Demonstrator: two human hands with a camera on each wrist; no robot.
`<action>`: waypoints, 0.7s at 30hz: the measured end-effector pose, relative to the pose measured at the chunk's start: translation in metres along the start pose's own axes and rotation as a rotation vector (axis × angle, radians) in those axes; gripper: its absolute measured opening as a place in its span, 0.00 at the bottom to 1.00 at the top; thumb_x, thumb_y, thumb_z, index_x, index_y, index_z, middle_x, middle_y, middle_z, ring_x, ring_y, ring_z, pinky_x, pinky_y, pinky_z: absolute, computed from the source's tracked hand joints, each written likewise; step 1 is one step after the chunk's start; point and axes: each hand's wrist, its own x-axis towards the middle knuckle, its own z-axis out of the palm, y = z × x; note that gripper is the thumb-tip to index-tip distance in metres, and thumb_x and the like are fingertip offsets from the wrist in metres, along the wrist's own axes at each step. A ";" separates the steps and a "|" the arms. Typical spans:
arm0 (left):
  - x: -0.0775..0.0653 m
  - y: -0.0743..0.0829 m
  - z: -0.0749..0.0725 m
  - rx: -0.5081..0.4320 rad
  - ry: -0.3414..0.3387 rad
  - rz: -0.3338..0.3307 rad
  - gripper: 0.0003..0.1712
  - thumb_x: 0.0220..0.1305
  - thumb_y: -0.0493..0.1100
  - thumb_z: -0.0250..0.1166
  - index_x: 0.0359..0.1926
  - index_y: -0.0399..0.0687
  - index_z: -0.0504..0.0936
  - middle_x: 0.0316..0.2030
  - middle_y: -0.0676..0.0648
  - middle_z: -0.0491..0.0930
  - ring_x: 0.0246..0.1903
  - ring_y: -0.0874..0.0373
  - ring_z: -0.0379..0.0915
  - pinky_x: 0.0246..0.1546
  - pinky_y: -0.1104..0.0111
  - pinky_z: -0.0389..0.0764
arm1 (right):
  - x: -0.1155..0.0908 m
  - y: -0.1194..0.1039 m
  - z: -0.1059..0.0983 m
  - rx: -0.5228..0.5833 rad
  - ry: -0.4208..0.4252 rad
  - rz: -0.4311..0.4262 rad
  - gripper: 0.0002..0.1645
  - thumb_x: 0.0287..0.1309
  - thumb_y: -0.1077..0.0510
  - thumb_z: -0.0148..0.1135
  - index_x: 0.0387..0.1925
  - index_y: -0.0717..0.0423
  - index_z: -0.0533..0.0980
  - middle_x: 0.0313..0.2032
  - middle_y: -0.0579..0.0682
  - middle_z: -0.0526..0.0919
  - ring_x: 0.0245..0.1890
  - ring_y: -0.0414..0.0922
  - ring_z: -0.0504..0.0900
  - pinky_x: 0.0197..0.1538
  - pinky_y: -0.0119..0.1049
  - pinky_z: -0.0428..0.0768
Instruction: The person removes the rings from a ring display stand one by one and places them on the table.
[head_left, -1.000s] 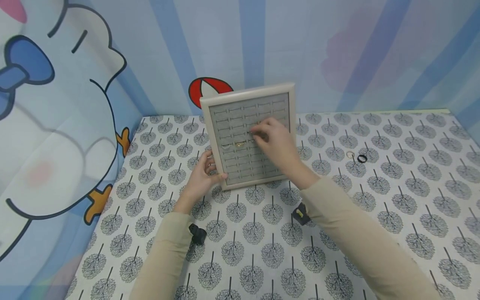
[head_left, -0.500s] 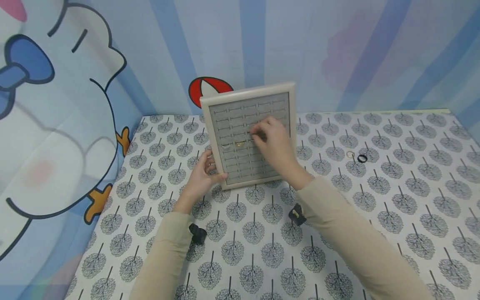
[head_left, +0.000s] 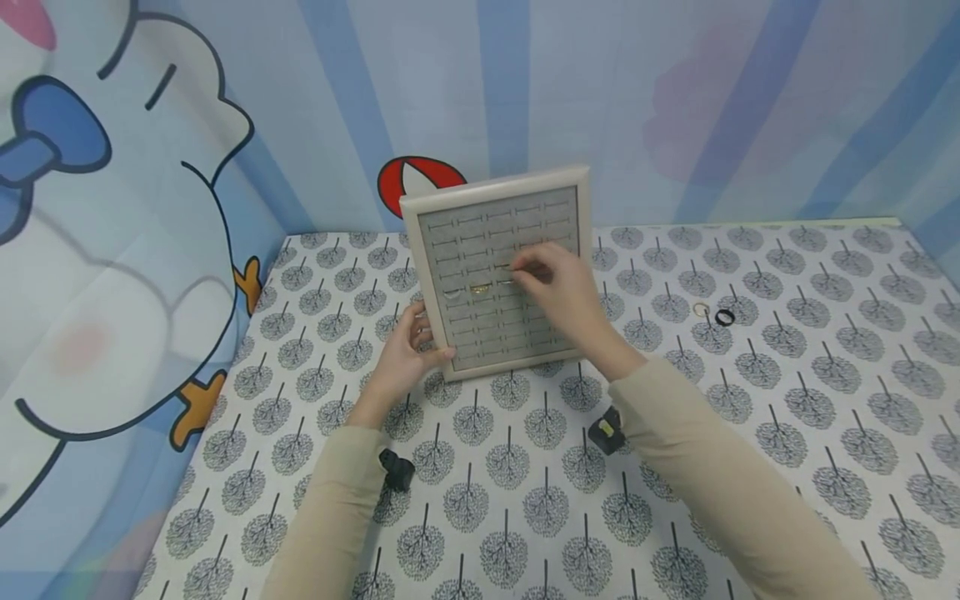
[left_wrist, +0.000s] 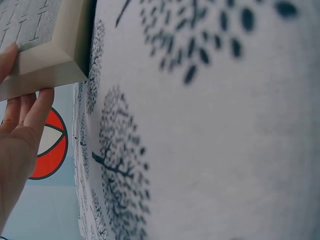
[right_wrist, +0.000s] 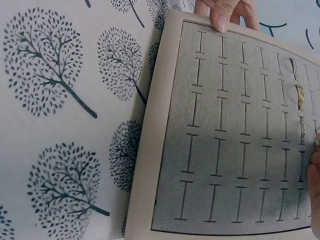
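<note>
A framed ring display board (head_left: 487,325) with grey slotted padding stands tilted up on the tabletop. My left hand (head_left: 401,354) grips its lower left edge, with the thumb on the front; the left wrist view shows the fingers (left_wrist: 39,112) behind the frame. My right hand (head_left: 558,287) is at the middle of the padding, thumb and forefinger pinched together at a reddish-gold ring (right_wrist: 318,134) in a slot. One row below sit a silver ring (head_left: 452,293), a gold ring (head_left: 480,288) and another silver ring (right_wrist: 303,127). The right fingertips are partly cut off in the right wrist view.
A pale gold ring (head_left: 701,309) and a black ring (head_left: 724,317) lie on the tree-patterned cloth (head_left: 795,367) to the right of the board. Behind stands a blue striped cartoon backdrop (head_left: 600,108). A black wrist device (head_left: 606,431) hangs beside the right sleeve.
My right hand has shifted slightly right across the board, so more of the reddish-gold ring shows beside the fingertips. The left hand and the board have stayed put.
</note>
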 end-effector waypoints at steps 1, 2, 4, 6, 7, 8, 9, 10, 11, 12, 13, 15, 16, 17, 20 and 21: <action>0.000 0.000 0.000 -0.001 0.001 0.000 0.46 0.54 0.29 0.65 0.70 0.52 0.55 0.59 0.40 0.70 0.62 0.45 0.67 0.64 0.53 0.71 | 0.000 0.001 -0.001 0.005 0.004 0.000 0.08 0.58 0.63 0.62 0.40 0.61 0.79 0.44 0.56 0.83 0.46 0.50 0.81 0.56 0.39 0.81; 0.000 0.000 0.000 -0.003 0.000 0.001 0.46 0.54 0.29 0.65 0.70 0.52 0.55 0.59 0.40 0.70 0.62 0.45 0.67 0.64 0.52 0.71 | -0.001 0.001 -0.001 0.015 0.007 0.004 0.09 0.58 0.63 0.62 0.40 0.61 0.79 0.44 0.56 0.83 0.46 0.50 0.81 0.56 0.39 0.81; 0.000 0.000 0.000 -0.005 0.001 0.002 0.46 0.54 0.28 0.65 0.70 0.52 0.55 0.59 0.40 0.70 0.62 0.45 0.67 0.64 0.52 0.72 | -0.001 0.004 -0.002 0.044 0.013 0.026 0.09 0.58 0.62 0.62 0.41 0.61 0.79 0.44 0.56 0.84 0.46 0.50 0.82 0.56 0.39 0.80; 0.000 0.000 0.000 -0.007 0.000 0.005 0.46 0.54 0.28 0.65 0.70 0.52 0.55 0.59 0.39 0.70 0.62 0.45 0.67 0.63 0.52 0.72 | -0.001 0.007 -0.005 0.071 0.023 0.062 0.10 0.60 0.61 0.61 0.43 0.60 0.78 0.46 0.55 0.83 0.48 0.49 0.81 0.58 0.40 0.79; 0.000 0.000 0.000 -0.007 0.000 0.006 0.46 0.54 0.28 0.65 0.70 0.52 0.55 0.59 0.39 0.70 0.62 0.45 0.68 0.63 0.52 0.72 | -0.002 0.009 -0.006 0.085 0.034 0.077 0.11 0.60 0.61 0.60 0.44 0.60 0.78 0.47 0.55 0.84 0.49 0.49 0.81 0.59 0.40 0.79; -0.001 0.000 0.000 -0.007 -0.001 0.007 0.46 0.54 0.28 0.65 0.70 0.52 0.55 0.59 0.39 0.70 0.62 0.45 0.68 0.63 0.52 0.73 | -0.002 0.011 -0.009 0.106 0.043 0.096 0.11 0.61 0.60 0.60 0.45 0.60 0.78 0.48 0.55 0.84 0.50 0.49 0.81 0.60 0.40 0.78; -0.001 0.000 0.000 -0.007 -0.001 0.009 0.46 0.54 0.28 0.65 0.70 0.53 0.55 0.59 0.39 0.70 0.62 0.45 0.68 0.63 0.52 0.73 | -0.003 0.014 -0.011 0.118 0.058 0.113 0.12 0.61 0.60 0.60 0.46 0.59 0.78 0.48 0.55 0.83 0.51 0.49 0.81 0.60 0.41 0.78; 0.000 0.000 0.000 -0.005 -0.003 0.010 0.46 0.54 0.28 0.65 0.71 0.53 0.55 0.60 0.40 0.70 0.62 0.45 0.68 0.63 0.52 0.73 | -0.003 0.017 -0.015 0.131 0.074 0.124 0.13 0.62 0.59 0.59 0.47 0.59 0.77 0.49 0.55 0.83 0.51 0.48 0.80 0.60 0.41 0.78; 0.000 0.000 0.000 -0.003 -0.003 0.011 0.46 0.54 0.28 0.65 0.71 0.53 0.55 0.60 0.40 0.70 0.61 0.45 0.68 0.63 0.52 0.73 | -0.004 0.020 -0.018 0.137 0.092 0.132 0.13 0.62 0.59 0.59 0.47 0.59 0.77 0.49 0.55 0.83 0.51 0.49 0.80 0.60 0.41 0.78; 0.000 0.000 0.000 0.000 -0.005 0.012 0.46 0.54 0.28 0.65 0.71 0.53 0.55 0.60 0.40 0.70 0.62 0.46 0.68 0.63 0.52 0.73 | -0.004 0.023 -0.021 0.142 0.110 0.141 0.14 0.62 0.59 0.59 0.48 0.59 0.77 0.49 0.56 0.83 0.51 0.49 0.81 0.59 0.41 0.79; 0.000 0.000 0.000 0.002 -0.004 0.011 0.46 0.54 0.28 0.65 0.70 0.53 0.55 0.60 0.40 0.70 0.61 0.46 0.68 0.63 0.53 0.73 | -0.004 0.027 -0.025 0.145 0.124 0.152 0.14 0.62 0.58 0.59 0.48 0.60 0.77 0.49 0.56 0.83 0.50 0.49 0.81 0.58 0.41 0.79; 0.000 0.000 0.000 0.007 -0.004 0.013 0.46 0.54 0.29 0.65 0.70 0.54 0.55 0.60 0.41 0.70 0.61 0.46 0.68 0.63 0.53 0.73 | -0.005 0.034 -0.033 0.142 0.152 0.187 0.16 0.63 0.56 0.59 0.49 0.59 0.76 0.51 0.56 0.82 0.51 0.49 0.80 0.58 0.40 0.80; 0.000 0.000 0.000 0.010 -0.004 0.014 0.46 0.54 0.29 0.65 0.70 0.54 0.55 0.60 0.41 0.70 0.61 0.46 0.68 0.63 0.53 0.73 | -0.005 0.037 -0.037 0.132 0.164 0.203 0.17 0.64 0.55 0.58 0.50 0.59 0.76 0.51 0.56 0.82 0.51 0.48 0.80 0.58 0.40 0.80; 0.000 0.000 0.000 0.009 -0.003 0.014 0.46 0.54 0.30 0.65 0.70 0.54 0.55 0.60 0.41 0.71 0.61 0.47 0.68 0.63 0.53 0.73 | -0.006 0.041 -0.042 0.123 0.177 0.225 0.17 0.64 0.54 0.58 0.51 0.59 0.76 0.52 0.55 0.82 0.51 0.48 0.80 0.58 0.39 0.80; 0.000 -0.001 0.000 0.010 0.000 0.012 0.46 0.54 0.30 0.66 0.70 0.55 0.56 0.59 0.42 0.71 0.61 0.47 0.68 0.63 0.53 0.72 | -0.009 0.053 -0.056 0.106 0.205 0.291 0.19 0.65 0.52 0.57 0.53 0.56 0.75 0.54 0.54 0.81 0.51 0.43 0.79 0.58 0.36 0.79; 0.000 -0.001 0.001 0.010 0.001 0.010 0.45 0.54 0.31 0.66 0.70 0.55 0.56 0.59 0.43 0.71 0.61 0.47 0.69 0.64 0.53 0.72 | -0.010 0.058 -0.060 0.095 0.217 0.311 0.19 0.65 0.51 0.56 0.54 0.55 0.75 0.54 0.54 0.80 0.51 0.41 0.78 0.57 0.35 0.79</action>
